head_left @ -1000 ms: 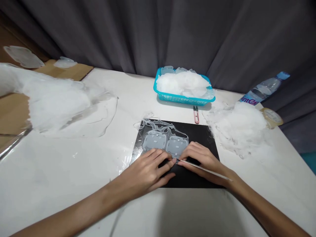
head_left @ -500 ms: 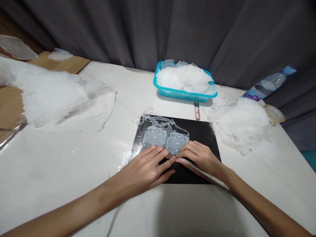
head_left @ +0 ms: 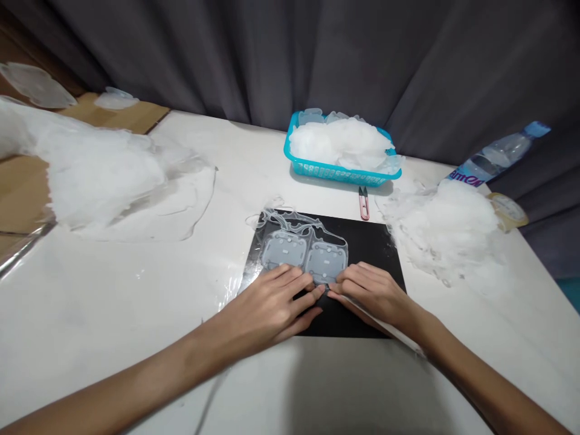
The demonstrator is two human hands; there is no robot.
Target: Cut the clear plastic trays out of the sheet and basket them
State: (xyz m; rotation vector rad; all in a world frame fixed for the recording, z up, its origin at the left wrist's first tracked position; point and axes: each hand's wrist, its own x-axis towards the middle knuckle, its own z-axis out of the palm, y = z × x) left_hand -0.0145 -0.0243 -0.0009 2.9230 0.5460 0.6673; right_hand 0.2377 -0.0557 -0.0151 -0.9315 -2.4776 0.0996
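Two joined translucent moulded pieces [head_left: 326, 261], rounded squares with small raised marks, lie on a black mat [head_left: 369, 244]. Thin, stringy waste edging [head_left: 294, 222] loops along their far side. My left hand [head_left: 276, 302] rests over their near edge, fingers bent and close together, index fingertip against the rim. Just to its right, my right hand [head_left: 374, 293] pinches the near edge of the right-hand piece between thumb and fingers. A thin pale strip [head_left: 408, 341] shows beneath my right hand; what it is I cannot make out. The fingertips hide the pinched bit.
A blue basket [head_left: 344, 175] heaped with translucent pieces stands behind the mat. Pink-handled thread snips [head_left: 364, 205] lie before it. A pile of clear scraps [head_left: 462, 229], a tape roll [head_left: 507, 211] and a tilted bottle [head_left: 493, 154] are right. More translucent sheets [head_left: 104, 175] and cardboard [head_left: 131, 115] lie left.
My right hand has shifted slightly to the right, away from my left fingertips. The pale strip beneath it shows less. My left hand has barely moved.
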